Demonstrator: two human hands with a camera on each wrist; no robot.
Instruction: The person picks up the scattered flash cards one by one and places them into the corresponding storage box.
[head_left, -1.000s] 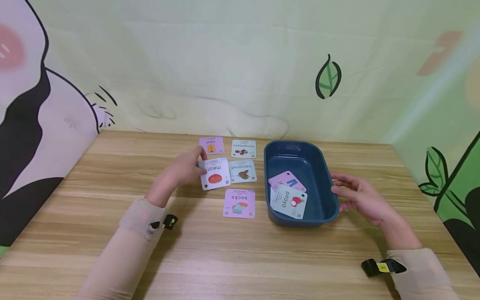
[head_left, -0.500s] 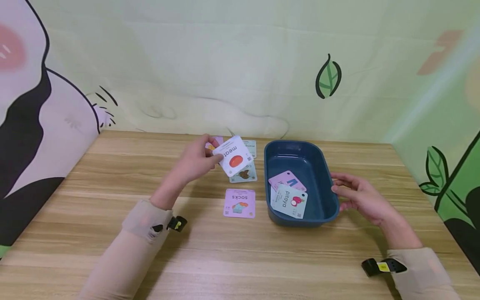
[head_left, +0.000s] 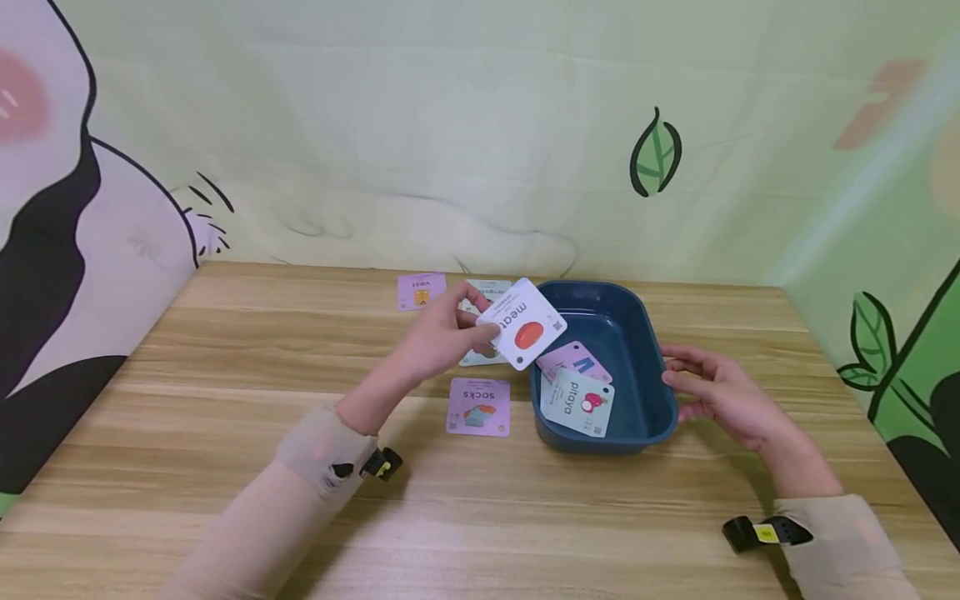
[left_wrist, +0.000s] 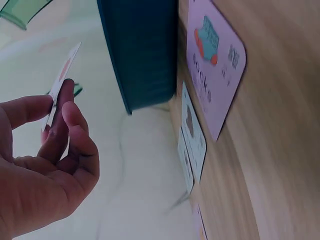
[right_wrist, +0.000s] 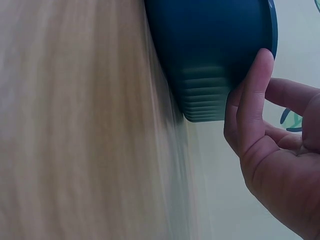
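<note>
Meat card (head_left: 522, 323) is hanging tilted above the table (head_left: 337, 517), and in the head view we are seeing it overlapping the left rim of the blue tub (head_left: 633, 375) toward the far end. The left hand (head_left: 442, 333) is pinching its left edge between thumb and fingers, the printed part lying clear on the tub's side; this hand is much the nearer. The card is looking almost square, so we are finding no clear long axis, while the tub's is running away from the person. From the left wrist we are judging the card higher than the rim, the only thing standing between it and the inside.

Across the tub, the right hand (head_left: 723, 400) is touching the outer right wall with loosely bent, parted fingers, grasping nothing that we are seeing.

Inside, a pitaya card (head_left: 576, 402) is partly covering a purple card (head_left: 577, 361). Left of the tub, a socks card (head_left: 478, 407) is lying nearest the person, two pale cards are lying beyond, partly hidden, and a vest card (head_left: 422, 292) is lying farther left.
</note>
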